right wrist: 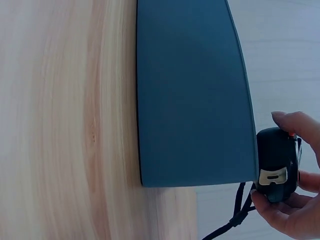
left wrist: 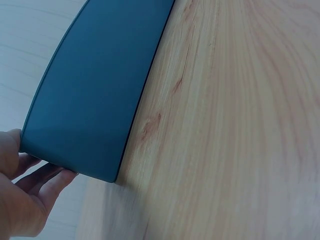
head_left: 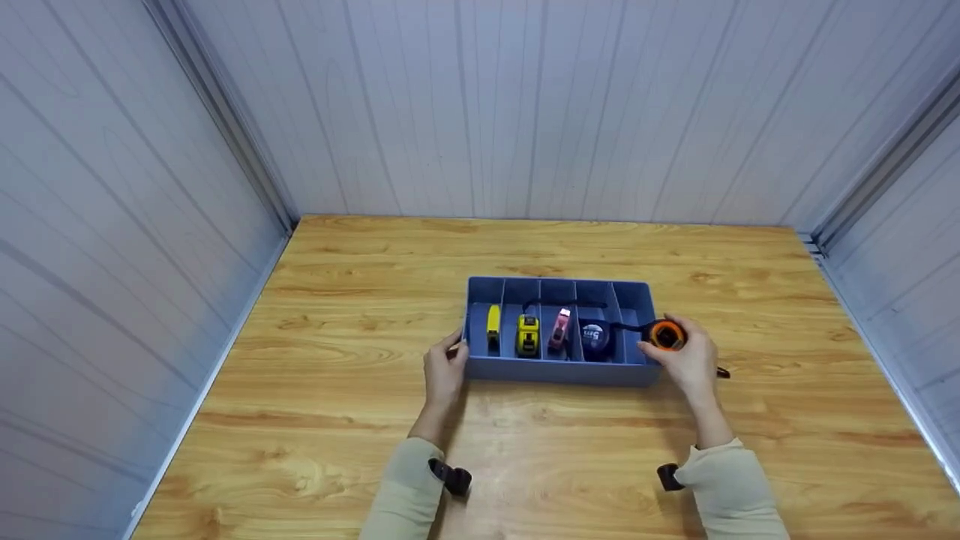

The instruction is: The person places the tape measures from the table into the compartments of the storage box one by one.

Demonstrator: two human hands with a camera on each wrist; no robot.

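Note:
A blue-grey divided box [head_left: 559, 370] lies lengthwise across the table. My left hand [head_left: 445, 369] holds its left end, thumb at the rim and fingers along the outer end wall, as the left wrist view [left wrist: 37, 187] shows. Over the right end, my right hand [head_left: 691, 361] grips an orange-and-black tape measure [head_left: 667, 335]; its metal clip and black strap appear in the right wrist view. From left to right, separate compartments hold a narrow yellow item [head_left: 493, 326], a yellow-black tape measure [head_left: 528, 335], a pink item [head_left: 559, 328] and a dark blue tape measure [head_left: 596, 337].
The box stands on a wood-grain table [head_left: 337, 300] with pale panel walls [head_left: 525, 112] behind and at both sides. A black strap end [head_left: 722, 372] shows just right of my right hand. Dark cords lie at the back of the middle compartments.

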